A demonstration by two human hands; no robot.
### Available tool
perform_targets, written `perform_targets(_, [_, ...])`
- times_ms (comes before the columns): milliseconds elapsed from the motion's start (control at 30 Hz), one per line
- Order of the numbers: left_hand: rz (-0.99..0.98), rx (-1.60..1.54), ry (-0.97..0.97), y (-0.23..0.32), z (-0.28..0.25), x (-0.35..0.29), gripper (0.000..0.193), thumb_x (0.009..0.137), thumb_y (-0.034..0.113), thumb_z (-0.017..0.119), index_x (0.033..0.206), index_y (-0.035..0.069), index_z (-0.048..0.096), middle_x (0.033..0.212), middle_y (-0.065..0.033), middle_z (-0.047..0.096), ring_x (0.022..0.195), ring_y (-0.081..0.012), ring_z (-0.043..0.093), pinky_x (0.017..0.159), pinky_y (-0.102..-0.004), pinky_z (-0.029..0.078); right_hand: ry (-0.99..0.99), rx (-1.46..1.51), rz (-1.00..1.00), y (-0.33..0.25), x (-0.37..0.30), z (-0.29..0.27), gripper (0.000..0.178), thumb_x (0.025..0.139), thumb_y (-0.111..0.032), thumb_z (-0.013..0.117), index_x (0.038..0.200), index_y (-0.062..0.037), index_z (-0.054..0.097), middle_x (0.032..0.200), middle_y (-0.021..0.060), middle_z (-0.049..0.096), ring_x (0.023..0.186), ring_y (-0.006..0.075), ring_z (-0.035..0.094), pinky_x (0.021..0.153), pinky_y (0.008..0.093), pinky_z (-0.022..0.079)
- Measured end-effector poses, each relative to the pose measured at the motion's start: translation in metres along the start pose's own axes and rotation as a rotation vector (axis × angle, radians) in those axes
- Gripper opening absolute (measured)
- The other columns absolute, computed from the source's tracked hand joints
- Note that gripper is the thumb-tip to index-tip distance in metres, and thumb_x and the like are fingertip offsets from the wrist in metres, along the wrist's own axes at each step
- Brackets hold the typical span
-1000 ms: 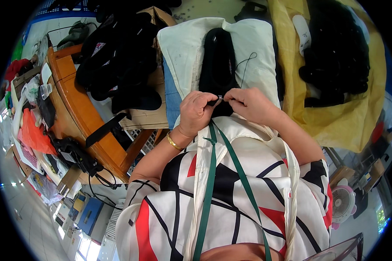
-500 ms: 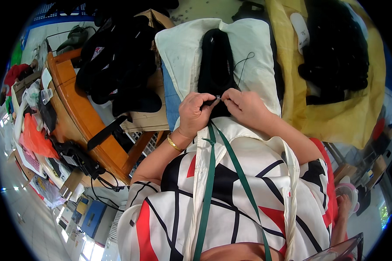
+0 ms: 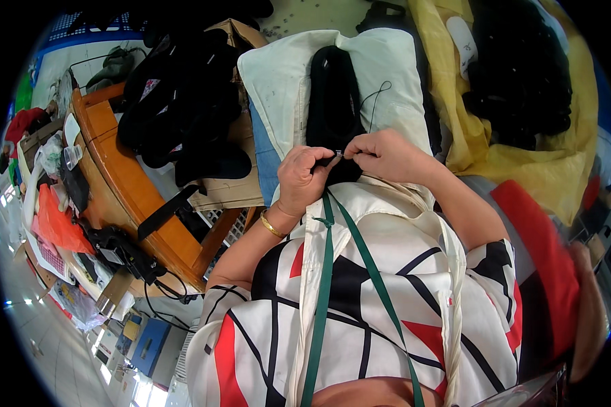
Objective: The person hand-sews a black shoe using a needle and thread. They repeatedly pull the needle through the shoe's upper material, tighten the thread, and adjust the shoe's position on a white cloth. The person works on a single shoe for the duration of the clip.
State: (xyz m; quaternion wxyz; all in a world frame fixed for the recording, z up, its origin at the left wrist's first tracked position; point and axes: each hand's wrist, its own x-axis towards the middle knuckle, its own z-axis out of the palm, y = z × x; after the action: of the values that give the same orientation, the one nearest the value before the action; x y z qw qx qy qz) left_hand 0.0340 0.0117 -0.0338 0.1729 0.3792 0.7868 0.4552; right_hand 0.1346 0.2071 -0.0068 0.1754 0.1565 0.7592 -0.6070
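Containers first: one yellow sack (image 3: 523, 180), mouth spread wide at the right, holding a heap of black fuzzy pieces (image 3: 516, 81), too dark and overlapped to count; one pale sole-shaped piece (image 3: 461, 44) lies at its left edge. One brown cardboard box (image 3: 237, 193), left of centre, under a pile of black shoe-like pieces (image 3: 200, 88), count likewise indistinct; whether some sit inside or all on top, I cannot tell. One blue perforated crate (image 3: 68, 27), far upper left, contents unclear. Shoe, black (image 3: 332, 95), one: laid lengthwise on one white cloth-covered cushion (image 3: 271, 64) in front of the person, its near end at the fingers. Hands, two, bare: the left hand (image 3: 303, 175) closed in a pinch on the near end of the shoe; the right hand (image 3: 387, 156) just beside it, fingers curled, thumb and forefinger drawn narrow, though whether anything is gripped there I cannot tell. Small shiny piece (image 3: 339, 154), one, between the two sets of fingertips, detail too small to read. Dark thread (image 3: 377, 98), one, looped on the cushion right of the shoe. Gold bracelet (image 3: 273, 222), one, left wrist. Wooden bench (image 3: 122, 169), orange-brown, one, at left. Orange-red plastic bag (image 3: 58, 220), one, beyond it. Co-worker in a red garment (image 3: 543, 264), one, at right.
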Motion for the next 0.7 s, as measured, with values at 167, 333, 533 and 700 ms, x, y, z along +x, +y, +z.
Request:
perform_targets(167, [0.006, 0.027, -0.004, 0.000, 0.000, 0.000, 0.023, 0.070, -0.004, 0.080, 0.087, 0.006, 0.069, 0.081, -0.0059, 0.068, 0.071, -0.0193, 0.064, 0.063, -0.0275, 0.050, -0.029, -0.002, 0.057, -0.006, 0.003, -0.002, 0.020, 0.084, -0.011, 0.059, 0.097, -0.0009, 0.070, 0.082, 0.0168, 0.069, 0.073, 0.0300, 0.067, 0.070, 0.0361, 0.053])
perform_targets(333, [-0.102, -0.011, -0.006, 0.004, -0.003, -0.001, 0.020, 0.073, -0.002, 0.079, 0.088, 0.005, 0.069, 0.080, -0.0058, 0.067, 0.069, -0.0158, 0.062, 0.062, -0.0264, 0.049, 0.140, -0.033, -0.036, -0.002, -0.006, 0.018, 0.016, 0.088, -0.013, 0.058, 0.097, -0.0011, 0.064, 0.077, 0.0180, 0.067, 0.069, 0.0359, 0.064, 0.064, 0.0421, 0.051])
perform_targets(533, [-0.188, -0.063, 0.001, 0.006, -0.001, 0.001, 0.018, 0.074, 0.003, 0.078, 0.089, 0.007, 0.070, 0.078, -0.0080, 0.065, 0.069, -0.0224, 0.061, 0.061, -0.0310, 0.049, 0.245, -0.301, -0.005, -0.001, -0.010, 0.044, 0.015, 0.090, -0.015, 0.056, 0.098, -0.0025, 0.053, 0.071, 0.0193, 0.064, 0.064, 0.0413, 0.062, 0.059, 0.0489, 0.049])
perform_targets(700, [-0.018, 0.071, -0.023, 0.006, -0.002, -0.002, 0.018, 0.078, 0.009, 0.077, 0.094, 0.011, 0.070, 0.083, -0.0103, 0.067, 0.073, -0.0294, 0.063, 0.064, -0.0357, 0.049, 0.151, -0.312, 0.021, -0.012, -0.004, 0.037, 0.019, 0.088, -0.016, 0.056, 0.094, 0.0007, 0.049, 0.070, 0.0231, 0.063, 0.064, 0.0443, 0.063, 0.056, 0.0523, 0.049])
